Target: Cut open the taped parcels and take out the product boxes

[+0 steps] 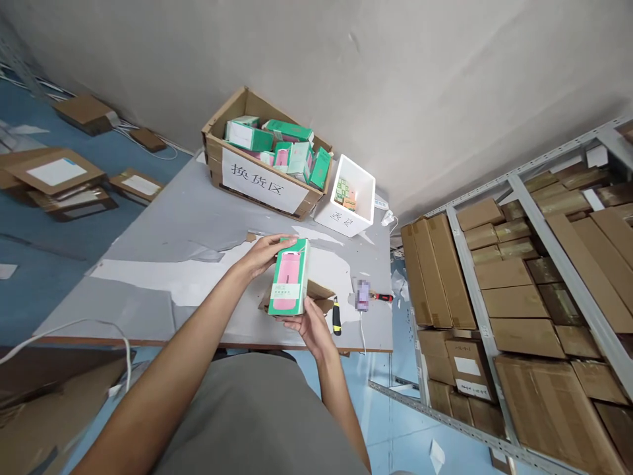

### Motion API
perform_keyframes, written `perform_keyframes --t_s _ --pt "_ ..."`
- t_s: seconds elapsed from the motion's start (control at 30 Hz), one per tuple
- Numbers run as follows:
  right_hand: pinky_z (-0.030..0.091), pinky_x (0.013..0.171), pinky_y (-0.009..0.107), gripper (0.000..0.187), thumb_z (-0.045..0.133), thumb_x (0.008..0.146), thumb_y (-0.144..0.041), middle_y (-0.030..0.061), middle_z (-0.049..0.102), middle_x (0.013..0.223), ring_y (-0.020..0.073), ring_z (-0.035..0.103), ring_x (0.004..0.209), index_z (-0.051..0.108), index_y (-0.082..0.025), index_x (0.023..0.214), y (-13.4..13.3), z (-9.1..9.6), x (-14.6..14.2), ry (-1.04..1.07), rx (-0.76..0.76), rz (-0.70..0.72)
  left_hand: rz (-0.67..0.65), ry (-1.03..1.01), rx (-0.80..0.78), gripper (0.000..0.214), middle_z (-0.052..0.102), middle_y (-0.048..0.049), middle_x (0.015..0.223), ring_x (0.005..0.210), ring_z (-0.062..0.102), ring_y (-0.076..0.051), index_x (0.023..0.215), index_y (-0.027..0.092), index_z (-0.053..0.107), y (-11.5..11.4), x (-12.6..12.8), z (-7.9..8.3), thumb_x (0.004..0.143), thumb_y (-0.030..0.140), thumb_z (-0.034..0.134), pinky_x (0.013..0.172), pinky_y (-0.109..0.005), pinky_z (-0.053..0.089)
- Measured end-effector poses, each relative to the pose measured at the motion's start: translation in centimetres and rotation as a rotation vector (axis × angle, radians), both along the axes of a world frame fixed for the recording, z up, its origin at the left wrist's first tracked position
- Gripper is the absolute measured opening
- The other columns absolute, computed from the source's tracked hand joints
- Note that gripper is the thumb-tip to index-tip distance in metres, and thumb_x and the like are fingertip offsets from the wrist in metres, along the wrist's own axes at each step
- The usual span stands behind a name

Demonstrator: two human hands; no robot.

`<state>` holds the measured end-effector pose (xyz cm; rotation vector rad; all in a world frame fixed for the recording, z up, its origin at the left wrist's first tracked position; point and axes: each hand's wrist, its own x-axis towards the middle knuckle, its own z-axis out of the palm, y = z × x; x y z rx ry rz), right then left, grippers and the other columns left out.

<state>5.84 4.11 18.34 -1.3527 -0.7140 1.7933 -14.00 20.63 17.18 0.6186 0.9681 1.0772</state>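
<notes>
Both hands hold one green and white product box (289, 278) with a pink picture on its front, just above the grey table (163, 244). My left hand (263, 254) grips its far top end, fingers curled over the edge. My right hand (310, 324) clasps its near bottom end from below. Under the box lies a piece of brown cardboard (320, 294).
A brown carton (257, 181) full of similar green boxes and a white bin (352, 196) stand at the table's far edge. A utility knife (337, 316) and a red-handled tool (382, 297) lie to the right. Metal shelving (539, 290) with cartons stands to the right; boxes litter the blue floor at left.
</notes>
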Motion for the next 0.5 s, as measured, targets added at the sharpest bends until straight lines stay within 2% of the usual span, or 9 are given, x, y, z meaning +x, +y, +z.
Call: perform_keyframes --t_s 0.07,0.13,0.23,0.3,0.33,0.43,0.5 --pt "0.076 0.089 0.042 0.100 0.084 0.097 -0.082 0.0144 0.083 0.150 0.0285 0.092 0.100 0.058 -0.025 0.175 -0.6 0.4 -0.8 -0.142 0.109 -0.021 0.004 0.058 -0.017 0.080 0.088 -0.0105 0.103 0.086 0.078 -0.023 0.103 0.020 0.092 0.0 -0.4 -0.3 0.039 0.063 0.116 0.072 -0.030 0.059" --pt "0.076 0.100 0.047 0.114 0.090 0.094 -0.076 0.0171 0.064 0.176 0.0289 0.090 0.108 0.042 -0.031 0.187 -1.2 0.6 -1.8 -0.339 0.206 -0.043 0.039 0.104 -0.035 0.080 0.088 -0.0099 0.099 0.085 0.078 -0.024 0.101 0.020 0.092 0.2 -0.8 -0.4 0.038 0.063 0.115 0.072 -0.030 0.060" --pt "0.068 0.120 0.055 0.127 0.104 0.086 -0.057 0.0192 0.037 0.194 0.0393 0.079 0.141 0.037 -0.034 0.191 -1.6 0.6 -3.5 -0.732 0.349 -0.008 0.135 0.171 -0.055 0.073 0.087 -0.0095 0.095 0.086 0.078 -0.025 0.098 0.019 0.091 0.6 -1.2 -0.5 0.042 0.063 0.111 0.070 -0.030 0.059" --pt "0.061 0.130 0.060 0.120 0.103 0.090 -0.049 0.0177 0.030 0.197 0.0460 0.063 0.163 0.039 -0.037 0.191 -1.5 0.4 -4.7 -0.976 0.404 0.081 0.177 0.213 -0.059 0.065 0.086 -0.0096 0.094 0.087 0.077 -0.026 0.096 0.018 0.090 0.7 -1.4 -0.5 0.047 0.058 0.108 0.068 -0.030 0.058" --pt "0.059 0.131 0.061 0.112 0.099 0.095 -0.047 0.0169 0.030 0.197 0.0475 0.058 0.168 0.041 -0.039 0.190 -1.4 0.2 -5.2 -1.071 0.409 0.132 0.186 0.231 -0.058 0.061 0.086 -0.0097 0.093 0.088 0.078 -0.027 0.095 0.018 0.090 0.7 -1.4 -0.4 0.051 0.056 0.107 0.068 -0.030 0.058" --pt "0.061 0.127 0.063 0.085 0.080 0.111 -0.043 0.0173 0.034 0.194 0.0474 0.065 0.162 0.045 -0.042 0.188 -0.9 0.0 -6.4 -1.214 0.362 0.236 0.184 0.297 -0.048 0.050 0.087 -0.0099 0.094 0.093 0.079 -0.029 0.097 0.018 0.091 0.7 -1.8 0.0 0.061 0.051 0.101 0.068 -0.030 0.059" --pt "0.061 0.128 0.062 0.079 0.072 0.114 -0.039 0.0190 0.038 0.191 0.0452 0.069 0.158 0.046 -0.040 0.188 -0.6 0.0 -6.8 -1.222 0.344 0.241 0.176 0.356 -0.022 0.046 0.088 -0.0103 0.100 0.100 0.080 -0.032 0.098 0.019 0.091 0.8 -2.1 0.4 0.065 0.051 0.099 0.070 -0.031 0.061"
